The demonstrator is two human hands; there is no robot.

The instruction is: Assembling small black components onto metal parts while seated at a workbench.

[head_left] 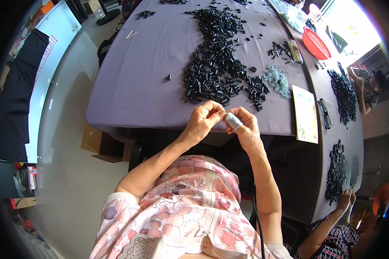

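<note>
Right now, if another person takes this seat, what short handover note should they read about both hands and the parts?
Left hand: raised at the table edge, fingertips pinched on something too small to identify.
Right hand: meets the left, a grey wrap on one finger; what it holds is hidden.
Parts: long heap of small black pieces on the purple tablecloth, small pile of silvery pieces to its right.
Done: cannot tell, no finished pile is recognisable.
Left: the large black heap.

Pink floral short-sleeved top (190, 203)
</note>
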